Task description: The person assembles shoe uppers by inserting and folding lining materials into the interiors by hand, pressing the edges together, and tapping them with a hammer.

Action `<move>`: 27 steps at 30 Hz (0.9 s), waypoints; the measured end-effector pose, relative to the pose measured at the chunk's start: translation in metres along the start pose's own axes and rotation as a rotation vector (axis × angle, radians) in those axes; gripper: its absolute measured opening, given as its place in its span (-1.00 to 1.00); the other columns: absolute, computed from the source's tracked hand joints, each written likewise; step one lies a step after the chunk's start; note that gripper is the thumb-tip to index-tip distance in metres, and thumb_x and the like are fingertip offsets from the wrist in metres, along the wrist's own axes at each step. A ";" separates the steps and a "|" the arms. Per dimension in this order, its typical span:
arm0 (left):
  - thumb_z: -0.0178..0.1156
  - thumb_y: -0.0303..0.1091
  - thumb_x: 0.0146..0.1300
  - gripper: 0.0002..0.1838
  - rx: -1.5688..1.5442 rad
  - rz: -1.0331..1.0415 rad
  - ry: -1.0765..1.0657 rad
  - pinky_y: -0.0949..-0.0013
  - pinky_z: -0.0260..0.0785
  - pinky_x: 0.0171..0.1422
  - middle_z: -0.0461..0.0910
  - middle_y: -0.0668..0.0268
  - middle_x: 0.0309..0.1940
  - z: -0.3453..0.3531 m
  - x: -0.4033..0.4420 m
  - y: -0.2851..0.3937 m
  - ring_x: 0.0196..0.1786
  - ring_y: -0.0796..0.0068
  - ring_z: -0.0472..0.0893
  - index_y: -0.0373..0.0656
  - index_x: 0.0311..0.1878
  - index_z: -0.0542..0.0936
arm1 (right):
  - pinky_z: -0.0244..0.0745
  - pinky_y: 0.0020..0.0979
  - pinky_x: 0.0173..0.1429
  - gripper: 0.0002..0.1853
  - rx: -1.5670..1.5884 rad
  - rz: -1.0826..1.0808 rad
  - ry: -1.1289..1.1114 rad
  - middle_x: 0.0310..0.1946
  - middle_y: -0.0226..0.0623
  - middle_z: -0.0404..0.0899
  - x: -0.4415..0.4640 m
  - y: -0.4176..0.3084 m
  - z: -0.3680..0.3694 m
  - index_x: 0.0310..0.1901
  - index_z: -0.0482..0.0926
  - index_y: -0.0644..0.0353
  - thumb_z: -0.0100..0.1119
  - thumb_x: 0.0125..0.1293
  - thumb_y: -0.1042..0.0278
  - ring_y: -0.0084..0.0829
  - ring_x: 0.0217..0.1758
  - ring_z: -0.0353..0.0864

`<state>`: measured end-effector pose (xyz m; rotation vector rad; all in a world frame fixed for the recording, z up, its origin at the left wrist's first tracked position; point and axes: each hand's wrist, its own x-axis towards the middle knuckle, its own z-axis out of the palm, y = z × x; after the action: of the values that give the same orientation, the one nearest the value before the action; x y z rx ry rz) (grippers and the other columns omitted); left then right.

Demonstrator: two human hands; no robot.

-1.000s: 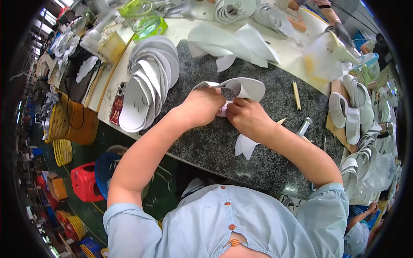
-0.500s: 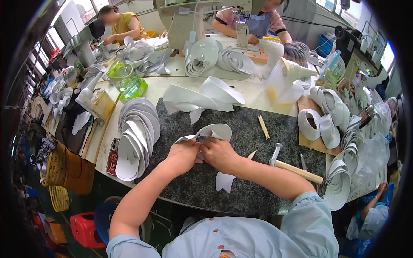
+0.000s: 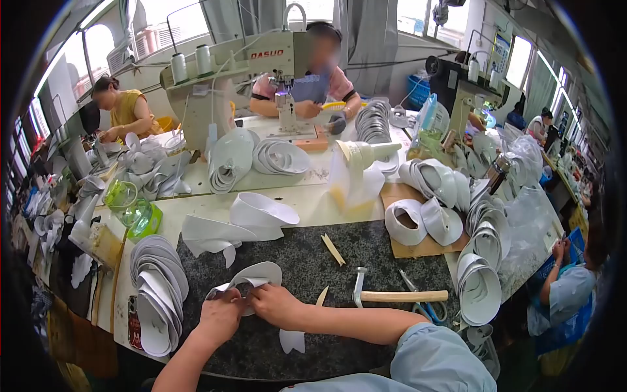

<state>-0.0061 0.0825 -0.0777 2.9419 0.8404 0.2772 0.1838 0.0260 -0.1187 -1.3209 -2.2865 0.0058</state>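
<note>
A: ok so where have we got the white curved piece (image 3: 264,272) rn?

B: left of the hammer (image 3: 405,296), off past its head end, above or on the dark speckled slab (image 3: 300,255). We can't tell if its underside touches.

A: and our fingers?

B: 2 hands on it. Our left hand (image 3: 221,316) pinches the near edge at the end farthest from the hammer. Our right hand (image 3: 275,306) sits on the hammer side of that, fingers curled and pinching the same edge. The 2 sets of fingertips are close together, but the thumbs are mostly hidden, so we can't tell exactly how they press.

A: which way does it run from there?

B: most of it lies beyond our fingers, away from our body. Long axis goes slantwise, from the left hand outward toward the hammer's side. The wide rounded end is over there, so our right hand is nearer to it.

A: anything in between?

B: 1 pale pointed stick (image 3: 322,296), between the right hand and the hammer head.
</note>
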 end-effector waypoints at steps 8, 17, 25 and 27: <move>0.17 -0.33 0.18 -0.83 -0.004 0.005 -0.023 0.13 0.43 -0.03 0.57 0.34 -0.20 -0.001 -0.001 0.004 -0.10 0.26 0.60 -0.05 -0.15 0.60 | 0.47 -0.25 0.15 -0.63 0.044 -0.129 0.119 -0.04 -0.10 0.51 -0.027 -0.024 0.000 -0.06 0.57 0.40 0.10 0.12 0.36 -0.20 0.03 0.50; 0.11 -0.43 0.16 -0.77 0.111 -0.080 -0.140 0.10 0.53 -0.21 0.67 0.13 -0.30 -0.004 0.019 0.002 -0.22 0.09 0.70 -0.16 -0.09 0.52 | 0.42 -0.24 0.07 -0.77 0.016 0.011 0.041 -0.07 -0.25 0.50 -0.012 -0.023 0.007 -0.28 0.66 0.23 0.16 0.02 0.34 -0.26 0.05 0.46; 0.10 -0.47 0.23 -0.90 -0.041 -0.197 0.000 0.00 0.46 -0.25 0.61 0.04 -0.52 -0.002 0.023 -0.004 -0.35 -0.05 0.65 -0.16 -0.19 0.53 | 0.37 -0.38 0.07 -0.60 -0.169 -0.064 -0.125 -0.01 -0.30 0.47 -0.010 -0.024 -0.014 0.01 0.61 0.28 0.16 0.09 0.38 -0.36 0.05 0.43; 0.11 -0.43 0.27 -0.93 -0.140 -0.106 0.106 0.00 0.46 -0.25 0.62 0.06 -0.51 -0.002 0.021 -0.005 -0.35 -0.05 0.64 -0.14 -0.22 0.56 | 0.37 -0.37 0.08 -0.55 -0.144 -0.032 -0.061 -0.02 -0.32 0.47 -0.011 -0.023 -0.010 0.06 0.57 0.29 0.16 0.09 0.38 -0.35 0.06 0.43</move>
<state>0.0080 0.0979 -0.0733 2.7630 0.9447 0.4679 0.1741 0.0029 -0.1084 -1.3721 -2.3977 -0.1343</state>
